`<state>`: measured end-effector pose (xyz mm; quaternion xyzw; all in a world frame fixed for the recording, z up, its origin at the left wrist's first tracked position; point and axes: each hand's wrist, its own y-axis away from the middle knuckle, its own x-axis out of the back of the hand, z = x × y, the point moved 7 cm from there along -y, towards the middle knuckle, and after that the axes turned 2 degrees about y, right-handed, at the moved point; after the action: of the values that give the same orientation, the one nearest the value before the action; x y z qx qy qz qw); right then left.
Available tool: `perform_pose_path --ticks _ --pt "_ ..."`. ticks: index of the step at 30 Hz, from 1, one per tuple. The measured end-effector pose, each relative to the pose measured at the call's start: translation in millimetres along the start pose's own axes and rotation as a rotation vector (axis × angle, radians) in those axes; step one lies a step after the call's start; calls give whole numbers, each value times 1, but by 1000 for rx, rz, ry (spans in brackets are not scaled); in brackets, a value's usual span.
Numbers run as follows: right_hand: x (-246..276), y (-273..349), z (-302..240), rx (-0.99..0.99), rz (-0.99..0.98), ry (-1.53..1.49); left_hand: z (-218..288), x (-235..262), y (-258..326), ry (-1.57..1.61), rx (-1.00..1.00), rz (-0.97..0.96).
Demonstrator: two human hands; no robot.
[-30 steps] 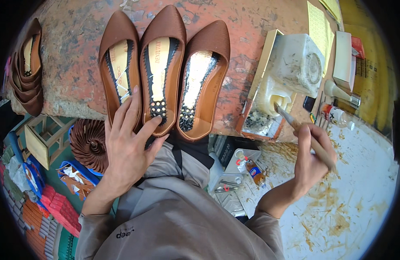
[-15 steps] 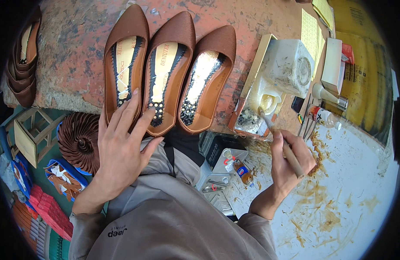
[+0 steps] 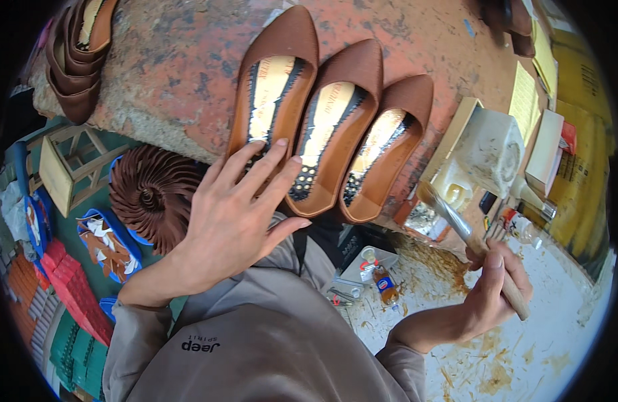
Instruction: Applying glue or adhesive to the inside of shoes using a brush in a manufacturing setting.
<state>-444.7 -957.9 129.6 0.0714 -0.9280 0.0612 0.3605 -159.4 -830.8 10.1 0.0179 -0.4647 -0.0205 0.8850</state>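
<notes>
Three brown pointed women's shoes lie side by side on the workbench, toes away from me: the left shoe (image 3: 275, 47), the middle shoe (image 3: 356, 63) and the right shoe (image 3: 413, 94). Their insides show pale printed strips with dark stitched edges and dotted heel areas. My left hand (image 3: 232, 211) rests fingers spread over the left shoe's heel, fingertips reaching the middle shoe's edge. That heel is hidden beneath it. In my right hand (image 3: 500, 281) is a wooden-handled brush (image 3: 466, 231), its bristles beside a cut-open whitish plastic container (image 3: 493, 147) holding pale, glue-like stuff.
The worn red workbench (image 3: 168, 74) has a rough front edge. Stacked brown shoe uppers (image 3: 74, 87) lie at far left. Below stand a round bundle of brown pieces (image 3: 151, 197), a blue basket (image 3: 111, 244) and a wooden stool frame (image 3: 57, 174). A stained white surface (image 3: 470, 375) lies right.
The whole view has shifted, so the bench things sit farther right. The brush has risen from the container's opening and moved slightly toward the shoes. My left hand stays over the left shoe's heel.
</notes>
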Motion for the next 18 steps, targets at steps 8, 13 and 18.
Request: perform_pose_path --ticks 8,13,18 --pt "-158 -34 -39 198 -444 33 -9 3 -4 48 59 68" --pt "-173 -28 -39 200 -753 7 -10 3 -5 73 68 44" --pt "-181 -20 -53 409 -1043 -5 -11 5 -6 66 55 28"
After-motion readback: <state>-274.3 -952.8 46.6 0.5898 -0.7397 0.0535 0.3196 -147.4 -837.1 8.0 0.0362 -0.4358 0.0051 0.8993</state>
